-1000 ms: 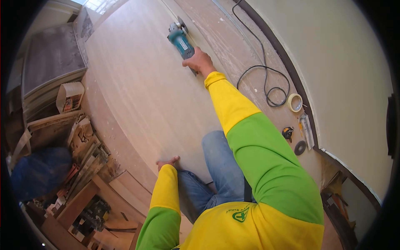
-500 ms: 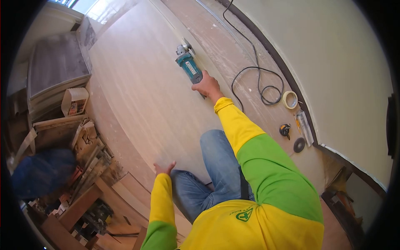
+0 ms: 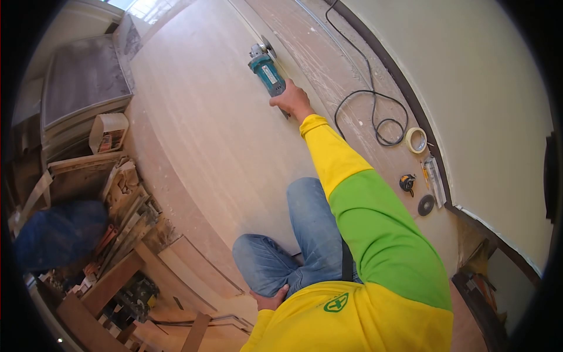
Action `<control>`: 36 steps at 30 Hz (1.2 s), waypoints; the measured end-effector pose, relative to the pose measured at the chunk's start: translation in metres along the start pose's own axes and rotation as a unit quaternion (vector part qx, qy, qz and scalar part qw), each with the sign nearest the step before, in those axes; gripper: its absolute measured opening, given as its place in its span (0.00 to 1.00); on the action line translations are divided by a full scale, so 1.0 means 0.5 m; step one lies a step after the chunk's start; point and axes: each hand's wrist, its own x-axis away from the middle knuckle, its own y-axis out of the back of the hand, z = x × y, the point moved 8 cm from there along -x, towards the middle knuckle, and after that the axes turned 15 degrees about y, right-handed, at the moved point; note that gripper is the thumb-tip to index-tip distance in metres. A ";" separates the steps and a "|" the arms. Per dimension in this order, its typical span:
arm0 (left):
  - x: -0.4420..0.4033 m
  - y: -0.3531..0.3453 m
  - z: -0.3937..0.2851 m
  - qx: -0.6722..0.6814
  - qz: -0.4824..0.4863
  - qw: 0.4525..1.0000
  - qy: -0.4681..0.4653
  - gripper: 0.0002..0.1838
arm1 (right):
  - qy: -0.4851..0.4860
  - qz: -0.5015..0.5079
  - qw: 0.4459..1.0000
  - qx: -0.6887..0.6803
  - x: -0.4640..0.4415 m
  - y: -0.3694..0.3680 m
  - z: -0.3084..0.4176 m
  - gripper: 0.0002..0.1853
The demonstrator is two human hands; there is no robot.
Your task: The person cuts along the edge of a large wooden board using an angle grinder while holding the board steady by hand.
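My right hand (image 3: pixel 293 101) is wrapped round the rear body of a teal angle grinder (image 3: pixel 269 73). The grinder's disc (image 3: pixel 268 47) points away from me, at the right edge of a large pale wooden board (image 3: pixel 205 111). My left hand (image 3: pixel 271 298) lies low in the view against my bent left knee and thigh (image 3: pixel 264 264), with its thumb apart from the fingers and nothing seen in it. My jeans-clad legs rest at the near end of the board.
To the right lie a looped black cord (image 3: pixel 375 111), a tape roll (image 3: pixel 416 140), a tape measure (image 3: pixel 407 183) and a spare disc (image 3: pixel 426 205) beside the wall (image 3: pixel 487 105). Wood scraps (image 3: pixel 126 226), a white bin (image 3: pixel 108 134) and a blue bundle (image 3: pixel 61 234) are at the left.
My left hand has left the board and come back to my left leg. My right hand and the grinder have come nearer and a little to the right since the first frame.
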 end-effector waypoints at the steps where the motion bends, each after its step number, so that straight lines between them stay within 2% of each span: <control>1: -0.004 0.001 -0.004 0.016 0.005 1.000 -0.018 0.87 | 0.000 -0.011 1.000 -0.001 -0.007 -0.001 0.000 0.47; 6: 0.008 0.015 -0.012 0.012 0.007 1.000 -0.005 0.85 | 0.005 -0.002 1.000 0.002 -0.032 0.002 0.025 0.46; 13: -0.014 0.010 -0.007 0.042 -0.001 0.998 -0.044 0.83 | 0.000 -0.010 1.000 -0.011 -0.060 -0.004 0.031 0.43; 21: -0.032 0.003 -0.004 0.066 0.003 0.994 -0.093 0.84 | -0.002 -0.014 1.000 0.002 0.030 0.000 -0.001 0.44; 23: -0.031 0.002 0.002 0.045 0.003 0.998 -0.053 0.85 | -0.012 -0.003 1.000 -0.003 0.069 -0.001 -0.013 0.45; 30: -0.028 -0.003 -0.001 0.048 0.020 0.997 -0.057 0.87 | -0.015 -0.009 1.000 -0.005 0.125 -0.004 -0.036 0.48; 36: -0.012 0.001 -0.005 0.035 0.028 0.998 -0.037 0.88 | -0.017 -0.016 1.000 -0.007 0.123 -0.001 -0.032 0.47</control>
